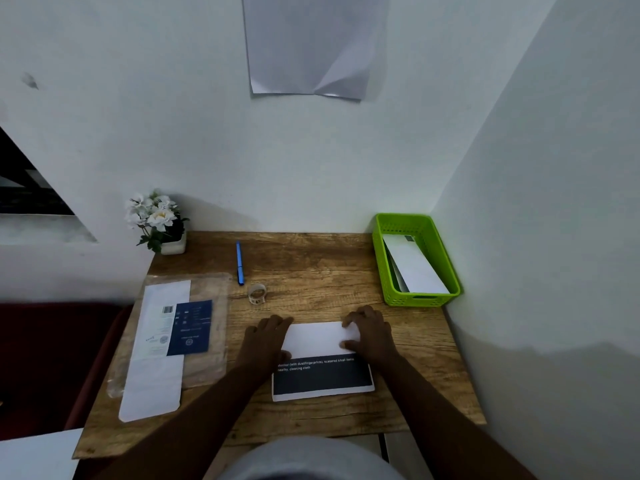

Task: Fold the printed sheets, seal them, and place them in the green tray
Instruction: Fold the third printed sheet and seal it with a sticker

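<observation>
A printed sheet [320,362] lies on the wooden desk near its front edge, its far part folded over so a white flap covers the dark printed panel. My left hand [265,336] presses on the flap's left end. My right hand [369,330] presses on the flap's right end, fingers laid over the paper. The green tray [420,299] stands at the desk's far right corner with a folded white sheet [414,266] inside. A small roll of clear tape [257,293] sits beyond my left hand.
A clear plastic sleeve [207,327] with white and blue printed sheets [188,329] covers the desk's left side. A blue pen [239,263] lies at the back centre. A flower pot [171,242] stands at the back left corner. Walls close the back and right.
</observation>
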